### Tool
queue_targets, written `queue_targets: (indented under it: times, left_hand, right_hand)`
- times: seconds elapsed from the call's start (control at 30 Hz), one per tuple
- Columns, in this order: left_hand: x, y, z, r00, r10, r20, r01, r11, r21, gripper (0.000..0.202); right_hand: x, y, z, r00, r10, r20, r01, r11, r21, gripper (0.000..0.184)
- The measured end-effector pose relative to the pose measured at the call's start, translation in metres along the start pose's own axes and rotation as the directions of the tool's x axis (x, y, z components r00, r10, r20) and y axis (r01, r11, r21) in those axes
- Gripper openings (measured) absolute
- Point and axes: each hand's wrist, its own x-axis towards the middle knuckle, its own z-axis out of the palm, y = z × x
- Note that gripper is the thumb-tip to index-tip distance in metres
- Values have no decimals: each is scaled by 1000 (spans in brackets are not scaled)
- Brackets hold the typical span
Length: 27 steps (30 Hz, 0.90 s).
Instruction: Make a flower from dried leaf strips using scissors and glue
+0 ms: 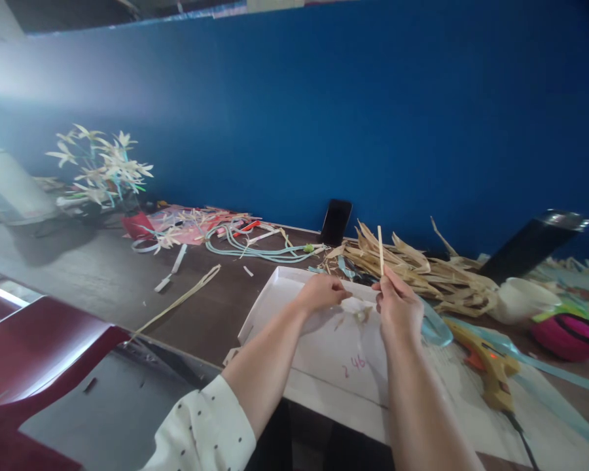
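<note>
Over a shallow white cardboard tray [319, 353] with red handwritten digits, both hands work close together. My right hand [397, 304] grips a thin pale stick [381, 245] that stands nearly upright above the fingers. My left hand [324, 292] is closed with its fingertips pinched near the tray's far side; what they hold, if anything, is too small to make out. Small pale scraps [360, 316] lie in the tray between the hands. Right of the right hand, a yellow glue gun [488, 366] with a lit red light lies on the table.
Dried husks [412, 268] lie behind the tray, beside a propped phone [336, 222] and a dark bottle [530, 247]. Light blue cords [245, 248], a loose husk strip [181, 299] and a pot of pale flowers [110, 163] are to the left. A red chair [44, 353] stands front left.
</note>
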Motion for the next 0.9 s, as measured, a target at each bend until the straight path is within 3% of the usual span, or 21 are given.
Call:
queue_targets:
  times: [0.1, 0.3, 0.5, 0.67, 0.9]
  left_hand:
    - [0, -2, 3, 999, 31, -18, -29, 997, 75, 28]
    - [-2, -5, 0, 992, 123, -10, -118, 965, 234, 31]
    - [-5, -5, -15, 1000, 24, 6, -25, 948, 319, 19]
    - [-7, -4, -18, 988, -81, 130, 29, 931, 363, 17]
    - [-7, -4, -14, 983, -59, 175, -16, 917, 398, 17]
  right_hand:
    - [-7, -7, 5, 999, 35, 0, -35, 992, 120, 57]
    - [-12, -12, 7, 994, 86, 71, -98, 978, 184, 53]
    - [-13, -17, 7, 968, 197, 156, -237, 922, 307, 49]
    - [-15, -29, 4, 928, 200, 314, -327, 841, 431, 44]
    - [-18, -34, 2, 921, 117, 371, -293, 837, 462, 37]
